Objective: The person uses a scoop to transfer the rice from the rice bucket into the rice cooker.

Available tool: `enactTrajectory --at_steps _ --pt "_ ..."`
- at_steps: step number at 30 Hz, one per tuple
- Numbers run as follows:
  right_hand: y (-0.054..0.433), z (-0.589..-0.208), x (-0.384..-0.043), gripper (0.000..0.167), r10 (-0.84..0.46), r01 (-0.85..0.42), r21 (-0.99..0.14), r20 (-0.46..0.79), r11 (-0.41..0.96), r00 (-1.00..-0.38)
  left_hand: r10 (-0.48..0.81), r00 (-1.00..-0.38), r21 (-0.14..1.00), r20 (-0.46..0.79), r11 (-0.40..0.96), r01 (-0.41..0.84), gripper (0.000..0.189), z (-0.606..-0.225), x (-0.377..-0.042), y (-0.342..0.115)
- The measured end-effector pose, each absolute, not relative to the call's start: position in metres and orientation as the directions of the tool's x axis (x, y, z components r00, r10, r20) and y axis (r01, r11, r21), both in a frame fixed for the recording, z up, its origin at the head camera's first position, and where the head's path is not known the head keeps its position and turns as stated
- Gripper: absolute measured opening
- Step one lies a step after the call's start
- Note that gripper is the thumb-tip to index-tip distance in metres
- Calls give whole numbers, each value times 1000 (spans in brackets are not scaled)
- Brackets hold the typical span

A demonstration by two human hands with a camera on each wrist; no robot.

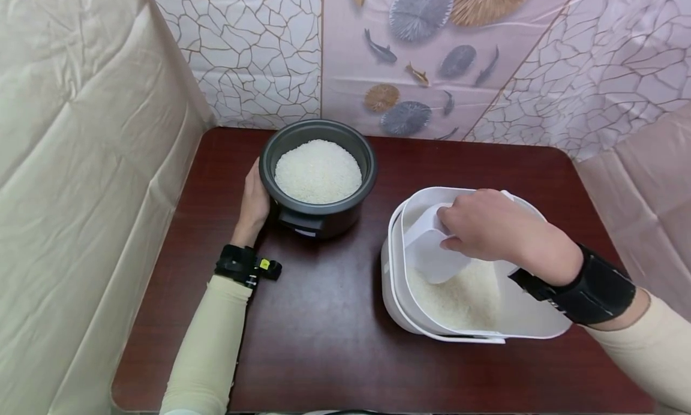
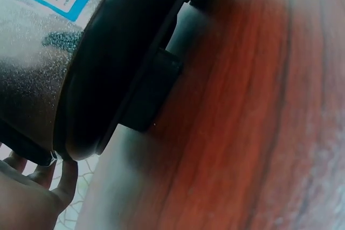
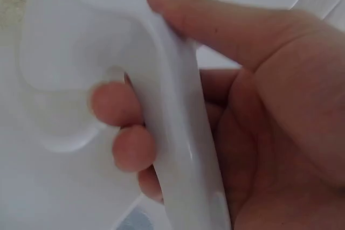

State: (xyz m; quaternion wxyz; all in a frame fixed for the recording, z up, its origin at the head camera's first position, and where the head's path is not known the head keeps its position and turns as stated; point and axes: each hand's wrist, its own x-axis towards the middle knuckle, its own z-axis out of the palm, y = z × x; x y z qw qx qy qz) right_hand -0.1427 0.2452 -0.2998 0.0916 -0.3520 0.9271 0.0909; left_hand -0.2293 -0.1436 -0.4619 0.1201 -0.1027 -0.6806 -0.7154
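In the head view, a dark rice cooker (image 1: 335, 223) stands on the table's left half, its inner pot (image 1: 272, 188) heaped with white rice (image 1: 318, 170). My left hand (image 1: 254, 202) rests against the cooker's left side. In the left wrist view its fingers (image 2: 67, 181) touch the cooker's lower edge; the thumb is hidden. My right hand (image 1: 486, 223) grips a white scoop (image 1: 434, 256) by the handle inside a white rice bin (image 1: 396, 289). In the right wrist view, fingers curl round the scoop handle (image 3: 178, 133) with the thumb along it. Loose rice (image 1: 464, 301) lies under the scoop.
The dark red wooden table (image 1: 318, 343) carries both vessels, with bare surface between them and in front. Pale cloth (image 1: 81, 163) hangs at the left, and a patterned wall covering (image 1: 254, 55) rises behind the table.
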Motion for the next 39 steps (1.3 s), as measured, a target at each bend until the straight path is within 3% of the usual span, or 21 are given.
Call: enactTrajectory --at_steps 11,21,29,39 --pt "244 -311 -155 31 -627 -661 62 -260 748 -734 -59 -948 949 313 -11 315 47 -468 -232 -142" --pt "250 -320 -159 32 -671 -691 28 -216 722 -709 -73 -950 952 303 -12 305 49 -500 -250 -147" --pt "249 -321 -162 31 -668 -689 19 -226 725 -709 -65 -955 957 290 9 290 45 -469 -234 -144" --pt "248 -325 -165 30 -656 -681 -11 -282 732 -700 -58 -950 952 307 3 307 45 -471 -234 -144"
